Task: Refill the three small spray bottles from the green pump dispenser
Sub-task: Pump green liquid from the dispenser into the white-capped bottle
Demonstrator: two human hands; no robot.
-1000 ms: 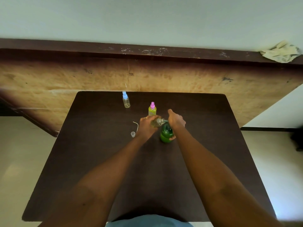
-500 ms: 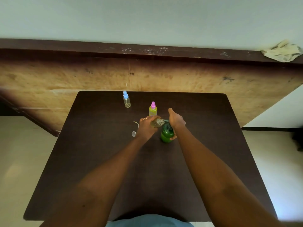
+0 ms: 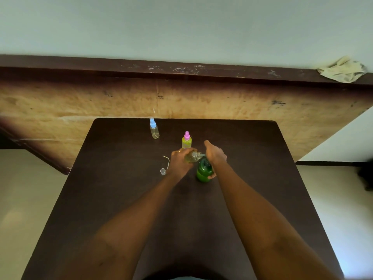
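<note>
The green pump dispenser (image 3: pixel 203 171) stands upright near the middle of the dark table (image 3: pixel 121 199). My right hand (image 3: pixel 215 154) rests on its pump head, thumb curled against the bottle's side. My left hand (image 3: pixel 179 161) grips an uncapped small clear bottle (image 3: pixel 192 156), tilted with its mouth at the pump's spout; it holds some yellowish liquid. A pink-capped bottle (image 3: pixel 186 140) with yellow-green liquid stands just behind. A blue-capped clear bottle (image 3: pixel 154 128) stands near the table's far edge.
A small clear cap (image 3: pixel 162 171) and a thin bent dip tube (image 3: pixel 167 160) lie on the table left of my left hand. A worn wooden board (image 3: pixel 80 102) leans behind the table. A crumpled cloth (image 3: pixel 343 70) sits on the ledge at top right.
</note>
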